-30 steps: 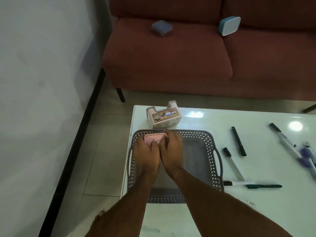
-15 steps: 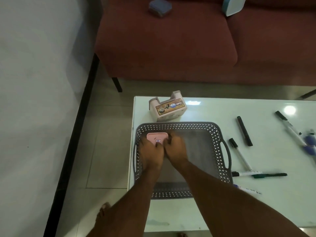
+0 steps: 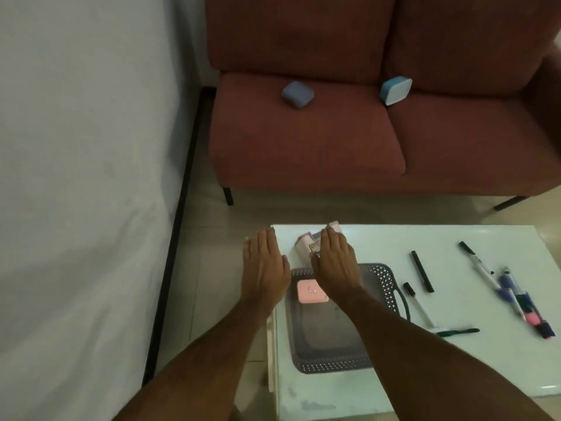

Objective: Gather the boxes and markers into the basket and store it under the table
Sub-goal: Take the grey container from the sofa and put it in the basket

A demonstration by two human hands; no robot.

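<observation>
Step in hand, by the look of it: fetch 2nd box & drop into basket. Both hands out over far-left corner of table, palms down, fingers straight & relaxed, nothing held in either. Left hand hovers at table's left edge, just beside box w/ printed label. Right hand sits above that box & covers most of it; contact or not, can't tell. Box stands on table, just beyond basket's far rim. Pink box lies flat inside basket, far-left part of floor.

To do it well:
- Close in from both sides, thumbs near, fingers far, squeeze on the plain side walls, not the notched top.
- Lift straight up to clear basket rim, bring toward body, set down beside pink box, not on it, so space stays for rest.
- Keep forearms off basket handles to avoid shoving it.

Left to gather after: markers spread on table right of basket, some black, some white-barrelled, a cluster w/ blue & pink near right edge. Also blue box & teal-and-white box on sofa, well apart from table.
</observation>
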